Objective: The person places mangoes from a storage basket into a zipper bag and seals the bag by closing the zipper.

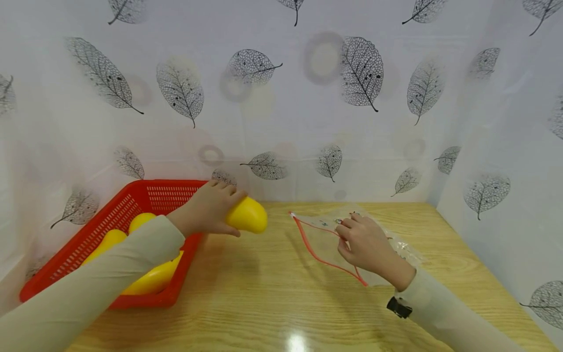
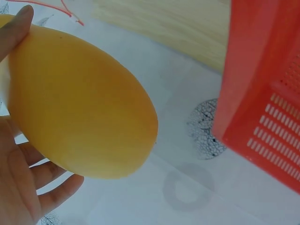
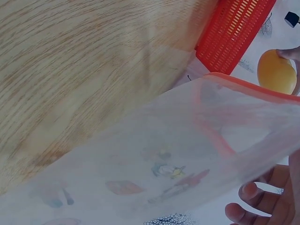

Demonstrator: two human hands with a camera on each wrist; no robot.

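Note:
My left hand (image 1: 206, 208) grips a smooth yellow mango (image 1: 248, 216) in the air, just right of the red basket. In the left wrist view the thumb lies across one end of the mango (image 2: 89, 103), and the other fingers curl below it. A clear zip bag (image 1: 325, 244) with a red edge stands to the right, its mouth parted toward the mango. My right hand (image 1: 367, 242) pinches the bag's upper edge. In the right wrist view the bag (image 3: 140, 173) shows small coloured prints; part of the right hand is cut off there.
The red slotted basket (image 1: 186, 274) sits at the left of the wooden table (image 1: 246, 313), with several yellow mangoes (image 1: 154, 278) inside, partly hidden by the left sleeve. A leaf-patterned white curtain (image 1: 290, 117) closes off the back and sides.

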